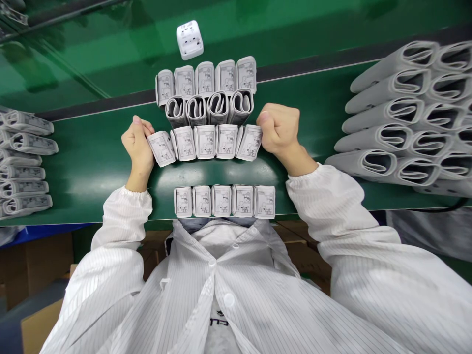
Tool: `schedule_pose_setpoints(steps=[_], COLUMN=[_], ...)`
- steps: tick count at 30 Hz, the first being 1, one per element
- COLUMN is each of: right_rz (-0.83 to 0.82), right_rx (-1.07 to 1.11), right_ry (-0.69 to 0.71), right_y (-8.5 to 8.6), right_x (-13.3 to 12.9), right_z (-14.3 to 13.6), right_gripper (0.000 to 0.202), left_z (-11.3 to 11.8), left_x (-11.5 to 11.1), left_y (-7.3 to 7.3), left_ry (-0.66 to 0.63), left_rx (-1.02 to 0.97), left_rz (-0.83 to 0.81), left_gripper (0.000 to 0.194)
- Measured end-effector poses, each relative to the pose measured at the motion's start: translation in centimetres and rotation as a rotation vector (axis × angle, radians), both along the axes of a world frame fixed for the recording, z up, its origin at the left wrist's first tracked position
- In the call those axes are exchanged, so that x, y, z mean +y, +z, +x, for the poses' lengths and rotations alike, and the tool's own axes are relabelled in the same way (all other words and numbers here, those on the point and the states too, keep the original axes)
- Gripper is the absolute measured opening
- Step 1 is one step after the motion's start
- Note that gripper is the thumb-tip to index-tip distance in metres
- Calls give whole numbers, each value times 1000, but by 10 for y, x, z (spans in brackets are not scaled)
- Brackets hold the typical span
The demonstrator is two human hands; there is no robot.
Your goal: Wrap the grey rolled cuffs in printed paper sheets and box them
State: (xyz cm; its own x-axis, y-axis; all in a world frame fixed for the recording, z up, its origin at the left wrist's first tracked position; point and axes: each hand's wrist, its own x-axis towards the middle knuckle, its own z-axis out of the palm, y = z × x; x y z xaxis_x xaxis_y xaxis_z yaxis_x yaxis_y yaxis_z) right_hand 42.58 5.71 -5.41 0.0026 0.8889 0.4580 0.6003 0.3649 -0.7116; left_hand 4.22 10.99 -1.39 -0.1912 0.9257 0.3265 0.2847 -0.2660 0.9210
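Note:
A row of folded printed leaflets (pixel 205 142) spans the gap between my two hands, with its printed ends towards me. At its left end my left hand (pixel 138 142) is closed, fingers curled against a tilted leaflet (pixel 162 148). My right hand (pixel 279 129) makes a fist with its thumb side against the rightmost leaflet (pixel 250 143). Whether this row rests on the table or hangs just above it, I cannot tell. Just behind stand several leaflets with rolled folds upward (pixel 217 109), and behind those another printed row (pixel 205 78).
Nearest me, a row of folded leaflets (pixel 221 201) lines the edge of the green table (pixel 92 167). Leaflet stacks stand at the left (pixel 27 172) and the right (pixel 391 108). A white plug-like device (pixel 189 40) lies at the back. Cardboard boxes (pixel 44 314) are below.

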Motion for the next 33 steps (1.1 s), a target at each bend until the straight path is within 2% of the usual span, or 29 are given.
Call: schedule_pose_setpoints(steps=[6, 13, 21, 24, 29, 33], right_rz=[48, 30, -1, 0, 37, 39], right_rx=[5, -24, 5, -4, -17, -2], right_ry=[-33, -36, -8, 8, -9, -17], right_y=[11, 10, 11, 11, 10, 10], right_x=[-2, -3, -3, -3, -4, -3], right_z=[-6, -4, -3, -3, -3, -3], right_gripper=[74, 74, 73, 73, 72, 74], left_z=[1, 2, 1, 2, 7, 6], left_x=[-1, -3, 0, -2, -6, -6], left_y=[0, 2, -1, 2, 10, 9], left_ry=[22, -1, -16, -16, -46, -70], left_rx=[19, -89, -85, -60, -129, -147], left_rz=[-1, -14, 89, 64, -42, -60], left_gripper=[79, 77, 77, 77, 79, 78])
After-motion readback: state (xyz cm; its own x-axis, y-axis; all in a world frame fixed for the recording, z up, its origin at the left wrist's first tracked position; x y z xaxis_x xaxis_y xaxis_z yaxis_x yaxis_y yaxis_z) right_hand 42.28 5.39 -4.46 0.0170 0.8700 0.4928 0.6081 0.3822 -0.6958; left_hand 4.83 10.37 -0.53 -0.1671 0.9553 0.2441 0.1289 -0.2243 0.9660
